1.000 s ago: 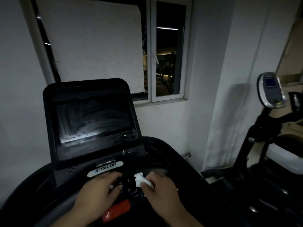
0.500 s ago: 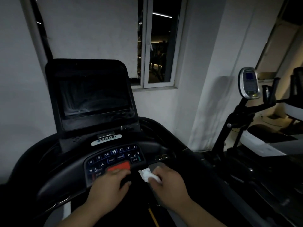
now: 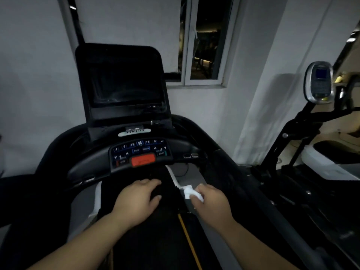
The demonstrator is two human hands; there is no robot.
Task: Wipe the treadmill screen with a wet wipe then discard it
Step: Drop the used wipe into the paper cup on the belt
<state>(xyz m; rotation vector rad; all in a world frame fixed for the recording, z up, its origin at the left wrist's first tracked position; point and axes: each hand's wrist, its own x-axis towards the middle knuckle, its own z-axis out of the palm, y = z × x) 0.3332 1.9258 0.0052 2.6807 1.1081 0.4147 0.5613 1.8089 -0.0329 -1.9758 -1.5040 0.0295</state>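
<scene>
Below the treadmill's button panel [image 3: 140, 152], over the dark belt, I see both hands held out; my right hand [image 3: 213, 204] pinches the crumpled white wet wipe [image 3: 190, 191] between thumb and fingers, clear of the machine; my left hand [image 3: 137, 199] hangs beside it, fingers loosely curled and holding nothing; the treadmill screen [image 3: 124, 82] stands dark above, well apart from the wipe.

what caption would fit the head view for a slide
Right hand grips a crumpled wet wipe below the treadmill console; left hand empty, screen dark.
</scene>
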